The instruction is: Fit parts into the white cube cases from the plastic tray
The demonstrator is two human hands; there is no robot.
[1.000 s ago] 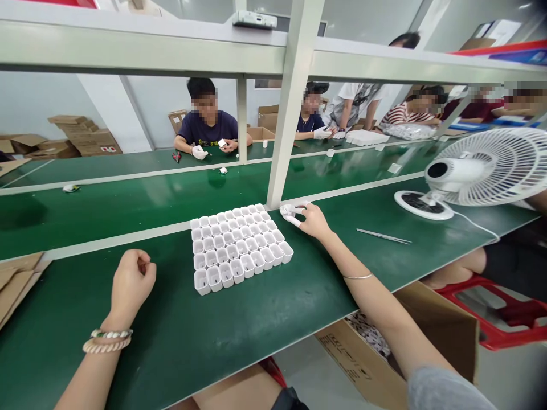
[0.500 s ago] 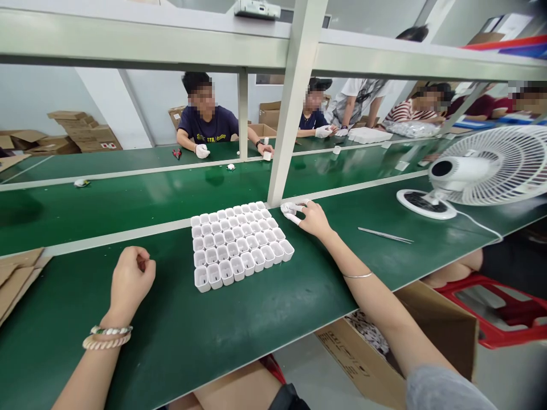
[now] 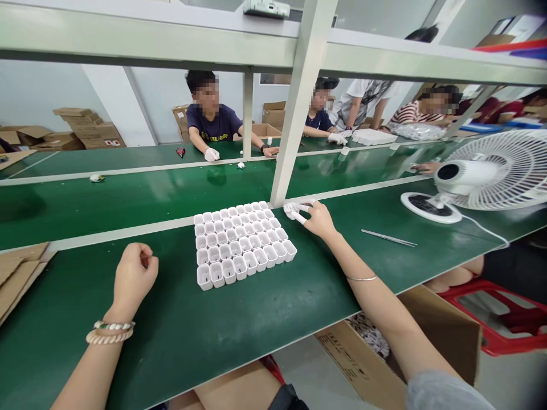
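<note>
Rows of small white open-topped cups [image 3: 239,245] stand packed together in a block on the green table. To the left of them my left hand [image 3: 135,273] hovers with its fingers curled in, and nothing shows in it. Beyond the block's right side, near the foot of the upright post, my right hand [image 3: 314,216] has white covers on some fingertips. Its fingers touch a small crumpled white item [image 3: 291,210], thumb and forefinger around it. A pair of metal tweezers [image 3: 388,238] lies to the right of that hand.
A white fan [image 3: 464,173] stands at the right. The post [image 3: 299,114] rises behind the cups. Flat cardboard [image 3: 21,273] lies at the left edge. Several people sit or stand across the conveyor. An open carton [image 3: 444,324] is below the table edge.
The view has shifted slightly, moving the table's contents a little to the right. Across the conveyor, a person's hand has lowered and no longer shows the white cup. My hands keep nearly the same pose.
</note>
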